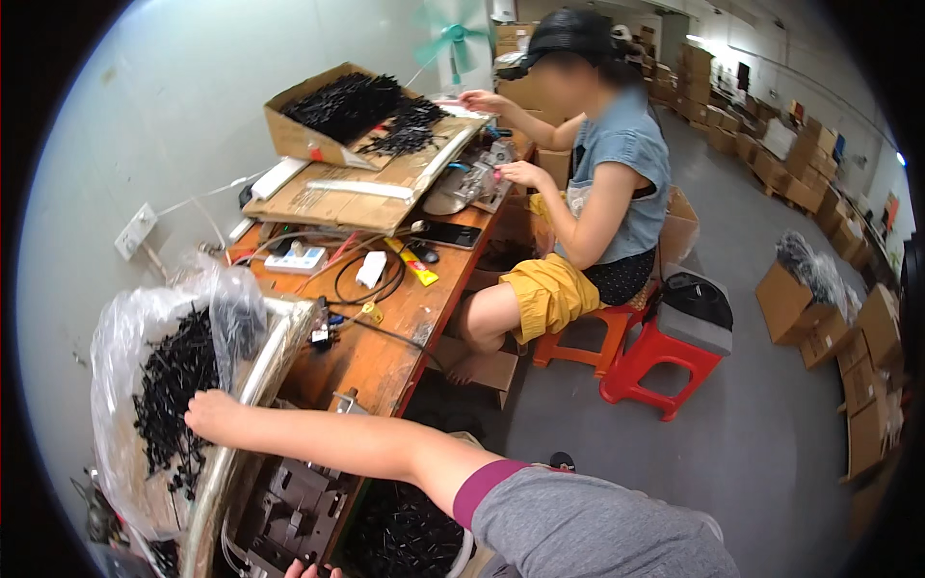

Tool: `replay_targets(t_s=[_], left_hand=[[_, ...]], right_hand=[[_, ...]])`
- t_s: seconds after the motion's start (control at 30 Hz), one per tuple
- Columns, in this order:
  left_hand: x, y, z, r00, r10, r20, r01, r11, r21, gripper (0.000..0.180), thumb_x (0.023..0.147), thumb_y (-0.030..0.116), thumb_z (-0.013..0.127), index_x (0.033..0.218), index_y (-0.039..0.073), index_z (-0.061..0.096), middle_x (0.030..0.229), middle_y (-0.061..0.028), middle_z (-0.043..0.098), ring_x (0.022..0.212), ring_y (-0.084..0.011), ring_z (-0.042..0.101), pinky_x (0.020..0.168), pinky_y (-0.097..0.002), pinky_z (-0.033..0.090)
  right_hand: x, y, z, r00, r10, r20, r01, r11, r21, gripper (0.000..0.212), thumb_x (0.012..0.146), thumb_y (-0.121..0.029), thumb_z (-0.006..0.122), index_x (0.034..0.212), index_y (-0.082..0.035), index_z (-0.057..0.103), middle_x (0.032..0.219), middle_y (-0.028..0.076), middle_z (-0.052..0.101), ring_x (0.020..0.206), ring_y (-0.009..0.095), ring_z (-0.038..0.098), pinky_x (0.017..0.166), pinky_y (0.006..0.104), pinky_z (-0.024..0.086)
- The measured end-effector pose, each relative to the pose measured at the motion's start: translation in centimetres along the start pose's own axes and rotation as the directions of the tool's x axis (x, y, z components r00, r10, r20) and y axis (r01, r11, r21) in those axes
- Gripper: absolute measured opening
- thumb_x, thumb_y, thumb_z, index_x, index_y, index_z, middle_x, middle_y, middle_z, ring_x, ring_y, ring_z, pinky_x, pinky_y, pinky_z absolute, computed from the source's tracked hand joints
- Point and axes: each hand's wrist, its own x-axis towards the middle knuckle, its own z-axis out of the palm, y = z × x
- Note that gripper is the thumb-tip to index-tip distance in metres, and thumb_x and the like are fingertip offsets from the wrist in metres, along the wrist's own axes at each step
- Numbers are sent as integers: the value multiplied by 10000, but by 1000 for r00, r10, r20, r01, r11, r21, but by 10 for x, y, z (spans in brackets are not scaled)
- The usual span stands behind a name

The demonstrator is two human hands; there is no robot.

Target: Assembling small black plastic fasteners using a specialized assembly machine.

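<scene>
My right hand [214, 416] reaches across to the left, its fingers curled in at the edge of a heap of small black plastic parts [178, 385]. Whatever those fingers hold is hidden from this side. The heap lies on a tray lined with clear plastic sheeting [120, 337]. At the lower edge, only the fingertips of my left hand [313, 571] show, bent close together around something small and dark that I cannot make out. Just above them sits a metal fixture [294, 511] on the bench.
A bin of black parts [405, 539] stands below the bench. On the wooden table [395, 332] lie cables, a power strip [296, 259] and a phone [446, 234]. A co-worker [617, 164] sits beyond, near a carton of black parts [337, 116] and a red stool [665, 356].
</scene>
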Motion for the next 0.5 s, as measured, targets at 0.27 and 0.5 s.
replay_targets(t_s=[0.27, 0.5], left_hand=[[-1, -13, -6, 993, -66, -94, 77, 990, 122, 350, 611, -58, 830, 942, -36, 719, 1167, -209, 670, 918, -228, 694, 779, -334, 584], [-5, -15, -2, 993, 52, 111, -52, 999, -5, 270, 684, -8, 818, 940, -29, 737, 1174, -180, 687, 921, -222, 713, 799, -298, 586]], right_hand=[[-85, -60, -120, 993, 87, -82, -16, 775, 632, 165, 828, -57, 633, 987, -17, 649, 912, 152, 647, 850, 333, 646, 733, 402, 531], [-158, -92, -188, 628, 129, 767, -686, -373, 624, 297, 1031, -202, 498, 1166, 29, 627, 937, 145, 688, 657, 120, 637, 576, 227, 514]])
